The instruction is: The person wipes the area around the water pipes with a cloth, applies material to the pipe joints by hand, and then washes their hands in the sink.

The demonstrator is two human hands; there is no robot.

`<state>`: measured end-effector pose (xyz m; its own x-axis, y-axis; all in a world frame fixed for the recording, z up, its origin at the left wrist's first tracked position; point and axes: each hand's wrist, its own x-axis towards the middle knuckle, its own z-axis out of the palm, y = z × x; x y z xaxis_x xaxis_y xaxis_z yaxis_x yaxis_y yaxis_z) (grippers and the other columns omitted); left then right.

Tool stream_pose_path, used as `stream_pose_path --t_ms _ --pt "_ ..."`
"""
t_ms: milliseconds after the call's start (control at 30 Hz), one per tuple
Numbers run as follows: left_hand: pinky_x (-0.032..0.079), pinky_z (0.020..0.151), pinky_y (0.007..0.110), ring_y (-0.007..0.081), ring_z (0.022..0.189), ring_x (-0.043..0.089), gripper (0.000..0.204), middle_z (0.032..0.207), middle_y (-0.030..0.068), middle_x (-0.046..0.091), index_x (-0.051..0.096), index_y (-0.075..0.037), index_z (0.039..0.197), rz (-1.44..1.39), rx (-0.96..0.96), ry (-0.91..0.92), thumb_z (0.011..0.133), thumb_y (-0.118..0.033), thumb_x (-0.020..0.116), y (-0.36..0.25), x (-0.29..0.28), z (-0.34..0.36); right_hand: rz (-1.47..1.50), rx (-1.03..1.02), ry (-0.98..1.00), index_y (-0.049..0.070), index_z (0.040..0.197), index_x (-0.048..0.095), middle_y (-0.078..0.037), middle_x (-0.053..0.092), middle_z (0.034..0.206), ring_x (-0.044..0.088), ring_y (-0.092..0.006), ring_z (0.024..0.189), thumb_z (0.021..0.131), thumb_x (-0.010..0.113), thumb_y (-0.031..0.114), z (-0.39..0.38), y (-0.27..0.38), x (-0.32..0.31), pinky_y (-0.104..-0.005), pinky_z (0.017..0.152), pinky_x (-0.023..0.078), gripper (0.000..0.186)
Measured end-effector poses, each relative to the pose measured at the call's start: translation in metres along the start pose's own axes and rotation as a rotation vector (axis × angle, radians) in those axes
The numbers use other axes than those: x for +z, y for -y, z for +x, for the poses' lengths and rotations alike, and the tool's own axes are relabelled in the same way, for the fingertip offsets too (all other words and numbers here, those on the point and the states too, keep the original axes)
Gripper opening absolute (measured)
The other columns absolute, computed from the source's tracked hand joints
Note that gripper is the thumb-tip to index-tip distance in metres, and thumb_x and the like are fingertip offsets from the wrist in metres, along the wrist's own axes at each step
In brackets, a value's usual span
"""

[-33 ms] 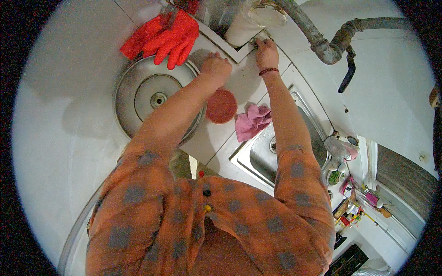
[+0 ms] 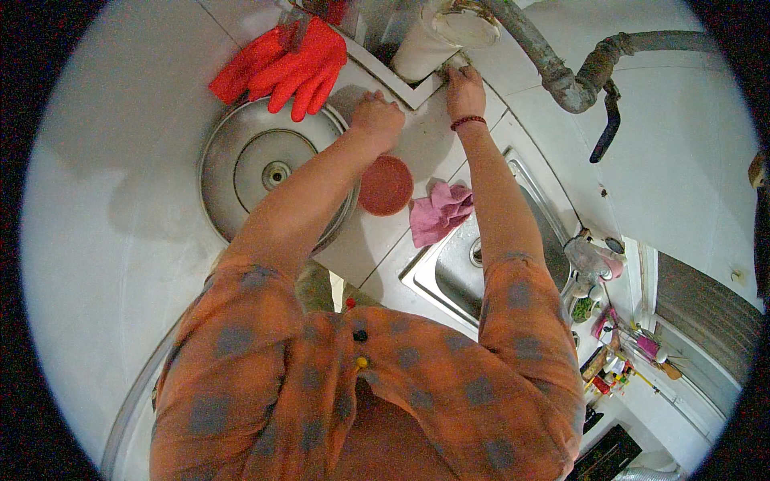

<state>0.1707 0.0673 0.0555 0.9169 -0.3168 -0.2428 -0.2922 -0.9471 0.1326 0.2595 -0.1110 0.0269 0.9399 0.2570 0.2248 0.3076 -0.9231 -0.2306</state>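
Note:
My left hand (image 2: pixel 377 117) is curled into a fist on the white counter, between the round metal lid (image 2: pixel 257 140) and the corner of a white frame (image 2: pixel 416 98). Nothing shows in its fingers. Farther right, my right hand (image 2: pixel 465 96) reaches to the back of the counter, beside the base of a tall whitish cylinder (image 2: pixel 425 50). Its fingers are bent closed against the frame's right end; whatever they grip is hidden. A dark beaded bracelet (image 2: pixel 468 123) circles the wrist. Near my left forearm is a small reddish round dish (image 2: pixel 386 186).
Red rubber gloves (image 2: pixel 297 68) hang over the lid's far edge. A pink cloth (image 2: pixel 440 214) lies by the rim of a steel sink (image 2: pixel 437 276), under my right forearm. A faucet (image 2: pixel 592 260) stands beyond the sink. Grey pipes (image 2: pixel 573 90) run along the wall at upper right.

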Motion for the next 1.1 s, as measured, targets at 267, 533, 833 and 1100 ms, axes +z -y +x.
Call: stream_pose_path --t_ms 267,533,833,1100 --pt "0.038 0.093 0.046 0.0338 0.102 0.057 0.023 0.097 0.0153 0.066 0.069 -0.007 0.089 -0.018 0.031 0.054 0.081 -0.014 0.049 0.0 -0.002 0.007 -0.133 -0.012 -0.008 0.006 0.115 0.053 -0.015 0.053 0.11 0.052 -0.0323 0.101 0.084 0.051 0.021 0.0 0.01 0.003 -0.0417 0.084 0.046 0.035" --pt "0.04 0.092 0.045 0.0295 0.096 0.061 0.022 0.097 0.0143 0.066 0.068 -0.006 0.091 0.017 0.066 0.018 0.079 -0.013 0.052 -0.005 -0.004 0.004 -0.149 0.069 0.017 0.008 0.102 0.059 -0.014 0.059 0.101 0.056 -0.0315 0.097 0.08 0.051 0.018 0.026 -0.02 0.012 -0.0408 0.082 0.048 0.024" --pt "0.037 0.097 0.045 0.0348 0.112 0.05 0.025 0.11 0.0163 0.06 0.065 -0.001 0.098 -0.032 0.027 0.045 0.075 -0.008 0.06 -0.004 -0.002 0.002 -0.26 -0.027 0.061 0.005 0.1 0.058 -0.014 0.059 0.099 0.053 -0.0296 0.098 0.077 0.052 0.01 0.038 -0.034 0.016 -0.0369 0.085 0.045 0.024" --pt "0.038 0.098 0.047 0.0386 0.116 0.045 0.041 0.115 0.0254 0.055 0.055 0.002 0.115 -0.046 -0.077 0.039 0.075 -0.007 0.06 -0.005 -0.002 -0.005 -0.16 -0.018 0.186 0.004 0.109 0.056 -0.013 0.057 0.109 0.052 -0.0309 0.104 0.078 0.047 0.006 0.029 -0.013 -0.002 -0.0382 0.089 0.044 0.032"
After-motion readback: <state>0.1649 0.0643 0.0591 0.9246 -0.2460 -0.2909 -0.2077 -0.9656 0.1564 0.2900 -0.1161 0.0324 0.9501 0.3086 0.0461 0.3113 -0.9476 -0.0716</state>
